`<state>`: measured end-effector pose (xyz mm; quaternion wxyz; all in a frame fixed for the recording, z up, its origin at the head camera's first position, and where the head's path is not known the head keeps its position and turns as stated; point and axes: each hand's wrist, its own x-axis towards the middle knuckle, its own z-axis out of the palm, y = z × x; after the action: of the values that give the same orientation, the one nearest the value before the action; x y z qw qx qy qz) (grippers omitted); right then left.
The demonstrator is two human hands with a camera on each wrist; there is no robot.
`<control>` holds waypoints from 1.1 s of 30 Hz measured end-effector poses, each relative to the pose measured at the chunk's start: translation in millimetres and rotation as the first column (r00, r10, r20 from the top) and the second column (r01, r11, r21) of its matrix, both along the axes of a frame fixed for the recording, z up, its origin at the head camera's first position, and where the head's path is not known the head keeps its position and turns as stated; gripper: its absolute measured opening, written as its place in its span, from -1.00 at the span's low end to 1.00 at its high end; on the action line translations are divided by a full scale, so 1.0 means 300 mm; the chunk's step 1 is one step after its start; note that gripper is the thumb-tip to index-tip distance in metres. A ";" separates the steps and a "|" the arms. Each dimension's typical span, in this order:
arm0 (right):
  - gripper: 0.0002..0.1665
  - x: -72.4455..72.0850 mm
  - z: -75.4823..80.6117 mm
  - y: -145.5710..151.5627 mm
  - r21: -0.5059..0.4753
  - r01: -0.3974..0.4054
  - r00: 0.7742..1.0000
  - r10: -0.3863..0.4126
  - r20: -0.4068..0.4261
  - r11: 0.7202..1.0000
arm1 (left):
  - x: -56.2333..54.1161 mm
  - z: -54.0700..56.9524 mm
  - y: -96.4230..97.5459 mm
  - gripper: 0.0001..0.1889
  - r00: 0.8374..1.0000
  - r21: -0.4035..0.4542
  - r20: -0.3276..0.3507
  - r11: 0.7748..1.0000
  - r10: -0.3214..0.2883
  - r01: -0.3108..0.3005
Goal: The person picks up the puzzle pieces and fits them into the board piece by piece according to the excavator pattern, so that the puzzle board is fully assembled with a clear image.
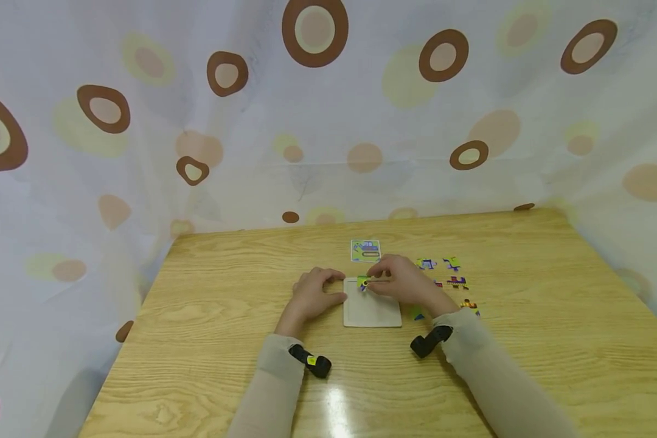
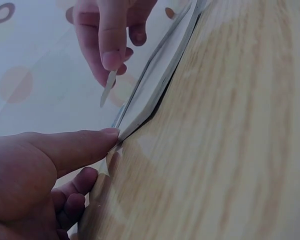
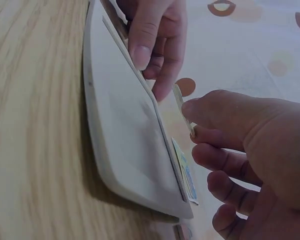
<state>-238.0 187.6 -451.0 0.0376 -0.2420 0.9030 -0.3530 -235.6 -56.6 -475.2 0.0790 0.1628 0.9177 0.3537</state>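
A shallow white puzzle tray (image 1: 373, 313) lies on the wooden table in front of me. My left hand (image 1: 311, 296) rests at the tray's left side, thumb and forefinger apart and touching its edge near the far corner. In the left wrist view the thumb (image 2: 85, 145) lies straight against the rim. Above the tray's far left part, my right hand (image 1: 402, 281) pinches a green and yellow puzzle piece (image 1: 363, 281) between thumb and forefinger. The right wrist view shows this thin piece (image 3: 179, 100) edge-on, raised off the tray, with the other fingers loosely bent.
Several loose colourful puzzle pieces (image 1: 457, 281) lie right of the tray, some partly hidden by the right arm. A small picture card (image 1: 365, 250) with a vehicle lies just behind the tray. A patterned cloth (image 1: 328, 121) hangs behind the wooden table (image 1: 224, 292).
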 end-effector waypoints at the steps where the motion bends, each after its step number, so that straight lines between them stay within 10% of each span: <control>1: -0.72 -0.001 -0.003 -0.006 0.002 -0.005 1.000 0.005 -0.002 1.000 | -0.001 0.001 0.000 -0.58 1.000 0.001 -0.002 1.000 -0.002 0.002; 33: -0.83 -0.010 -0.018 -0.088 0.083 0.024 1.000 -0.025 0.015 0.996 | 0.005 0.021 0.010 -0.57 1.000 0.019 0.001 1.000 0.011 -0.011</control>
<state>-241.1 161.1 -456.3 0.0505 -0.2263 0.9194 -0.3178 -234.1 -53.7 -469.0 0.0760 0.1582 0.9151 0.3629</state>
